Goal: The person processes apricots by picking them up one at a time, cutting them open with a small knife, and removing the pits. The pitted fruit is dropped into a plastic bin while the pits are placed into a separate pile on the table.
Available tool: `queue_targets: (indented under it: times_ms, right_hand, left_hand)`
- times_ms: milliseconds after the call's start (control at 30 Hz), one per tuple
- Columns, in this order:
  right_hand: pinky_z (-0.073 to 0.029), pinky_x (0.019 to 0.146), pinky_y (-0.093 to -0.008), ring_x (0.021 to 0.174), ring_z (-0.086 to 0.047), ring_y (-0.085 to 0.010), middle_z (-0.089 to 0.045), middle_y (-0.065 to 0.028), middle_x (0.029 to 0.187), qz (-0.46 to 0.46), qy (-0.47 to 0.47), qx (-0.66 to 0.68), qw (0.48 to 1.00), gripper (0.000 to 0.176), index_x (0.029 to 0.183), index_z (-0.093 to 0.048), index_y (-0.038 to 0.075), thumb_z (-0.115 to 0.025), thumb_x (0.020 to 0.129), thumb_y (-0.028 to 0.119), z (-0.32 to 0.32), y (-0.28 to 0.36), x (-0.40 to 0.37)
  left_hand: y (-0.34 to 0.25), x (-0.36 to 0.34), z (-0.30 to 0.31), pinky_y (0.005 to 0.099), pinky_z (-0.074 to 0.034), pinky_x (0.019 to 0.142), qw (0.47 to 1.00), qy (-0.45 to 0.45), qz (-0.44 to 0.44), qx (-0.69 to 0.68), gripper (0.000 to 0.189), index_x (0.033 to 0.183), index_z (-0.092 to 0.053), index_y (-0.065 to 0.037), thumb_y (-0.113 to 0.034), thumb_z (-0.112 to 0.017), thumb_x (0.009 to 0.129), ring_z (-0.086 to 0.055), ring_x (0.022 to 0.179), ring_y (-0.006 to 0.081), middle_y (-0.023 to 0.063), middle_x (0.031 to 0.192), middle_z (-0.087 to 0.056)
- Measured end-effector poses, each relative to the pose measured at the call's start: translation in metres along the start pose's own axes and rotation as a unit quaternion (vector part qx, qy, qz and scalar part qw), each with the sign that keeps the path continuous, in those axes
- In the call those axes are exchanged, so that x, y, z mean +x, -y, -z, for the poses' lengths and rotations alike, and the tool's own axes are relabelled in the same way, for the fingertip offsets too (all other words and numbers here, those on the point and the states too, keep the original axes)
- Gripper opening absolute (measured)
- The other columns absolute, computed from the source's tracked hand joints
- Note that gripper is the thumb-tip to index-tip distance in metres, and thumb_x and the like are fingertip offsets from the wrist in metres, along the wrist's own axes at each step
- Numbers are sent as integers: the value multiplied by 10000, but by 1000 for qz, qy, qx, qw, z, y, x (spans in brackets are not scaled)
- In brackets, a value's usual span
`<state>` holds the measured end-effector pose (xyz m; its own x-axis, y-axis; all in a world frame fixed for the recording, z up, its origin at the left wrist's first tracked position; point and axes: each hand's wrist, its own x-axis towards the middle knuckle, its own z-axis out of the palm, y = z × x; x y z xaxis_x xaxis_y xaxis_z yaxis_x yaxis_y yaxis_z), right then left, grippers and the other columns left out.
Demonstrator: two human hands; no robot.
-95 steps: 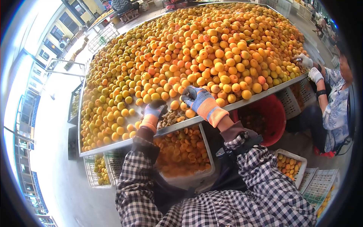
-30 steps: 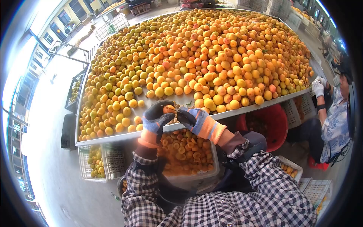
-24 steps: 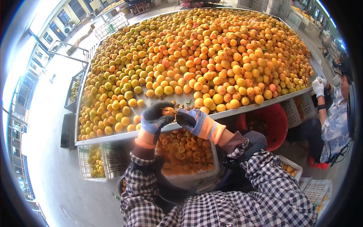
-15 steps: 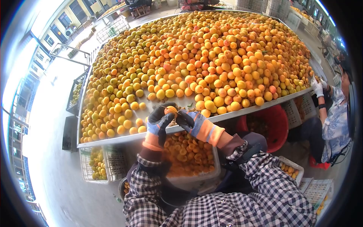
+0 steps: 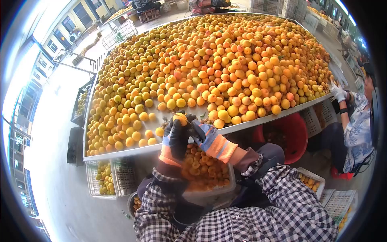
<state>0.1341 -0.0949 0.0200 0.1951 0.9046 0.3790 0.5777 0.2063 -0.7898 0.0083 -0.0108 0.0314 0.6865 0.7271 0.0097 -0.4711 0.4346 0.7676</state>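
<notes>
My left hand (image 5: 176, 135) and my right hand (image 5: 197, 131), both in blue, black and orange work gloves, are closed together on one apricot (image 5: 181, 118) at the near edge of a big metal table (image 5: 121, 152). The table is heaped with several whole apricots (image 5: 225, 60). Right below my hands, under the table edge, stands a white crate (image 5: 209, 193) filled with halved apricots (image 5: 201, 169). My sleeves are black and white check.
A red tub (image 5: 288, 135) sits under the table to the right. Another person (image 5: 356, 121) in white gloves works at the table's right end. White slotted crates (image 5: 102, 177) with fruit stand at lower left and another crate (image 5: 310, 179) at lower right.
Both hands, still gripping the apricot, have drawn closer together and turned; the left glove now covers more of the fruit. The view has shifted slightly.
</notes>
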Motion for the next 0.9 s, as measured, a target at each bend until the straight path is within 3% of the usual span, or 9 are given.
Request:
queue_targets:
  times_ms: [167,267,300,367,500,567,633,733,900]
  right_hand:
    - [-485,695,-416,852,-588,-399,-596,-202,897,-13,42,29,999,226,1089,-542,29,-559,866,63,10,7,3]
    - [-478,674,-418,831,-588,-400,-592,-197,885,7,-9,8,1000,192,1059,-533,24,-552,875,79,3,2,6]
    - [-478,674,-418,831,-588,-400,-592,-197,885,6,-13,9,1000,192,1059,-533,24,-552,875,79,0,0,7]
    - [-472,655,-426,819,-589,-397,-587,-191,875,-18,-6,-22,1000,160,1029,-516,23,-539,886,92,-6,-5,7]
    - [-501,678,-446,824,-619,-390,-628,-187,861,-11,-11,-6,1000,265,1049,-478,73,-600,839,179,-12,-20,11]
    - [-489,658,-434,809,-611,-382,-606,-182,862,13,-11,-32,999,219,1041,-494,53,-574,855,133,-11,-20,10]
    - [-477,638,-423,795,-602,-375,-585,-177,862,34,-11,-55,998,177,1034,-510,32,-548,870,88,-7,-12,11]
    - [-485,643,-419,795,-612,-361,-592,-169,867,27,-8,-73,997,196,1041,-514,38,-558,855,81,-4,-3,12]
    - [-494,654,-417,801,-614,-358,-595,-160,870,50,-22,-84,995,228,1054,-510,41,-569,838,81,-2,0,16]
  left_hand:
    - [-30,4,12,327,-477,915,957,43,-44,283,475,1215,-537,20,-308,-649,891,-608,991,196,115,1100,-631]
    - [-9,9,9,330,-474,906,983,-1,-66,172,422,1184,-551,19,-289,-628,907,-610,965,191,107,1080,-632]
    - [-5,7,-5,327,-474,894,999,9,-34,22,368,1166,-557,16,-275,-574,942,-609,963,193,103,1072,-631]
    - [4,5,-15,323,-476,886,994,-31,34,-101,345,1164,-556,20,-265,-518,972,-608,958,200,106,1072,-629]
    - [-1,9,-9,319,-482,871,1000,-16,6,-7,364,1164,-555,26,-284,-500,981,-604,957,193,105,1069,-627]
    - [-9,10,-3,319,-481,869,993,-65,4,97,353,1153,-560,33,-270,-503,981,-606,943,177,98,1063,-625]
    - [-17,8,1,306,-480,867,994,-36,-5,107,334,1175,-560,30,-214,-558,947,-609,927,160,82,1038,-635]
    - [-21,8,2,276,-476,866,956,-22,-66,286,437,1211,-562,25,-127,-692,822,-615,948,154,74,1032,-659]
    - [-15,10,-7,268,-487,809,961,-60,-108,246,349,1136,-599,28,-122,-684,832,-615,875,126,59,976,-663]
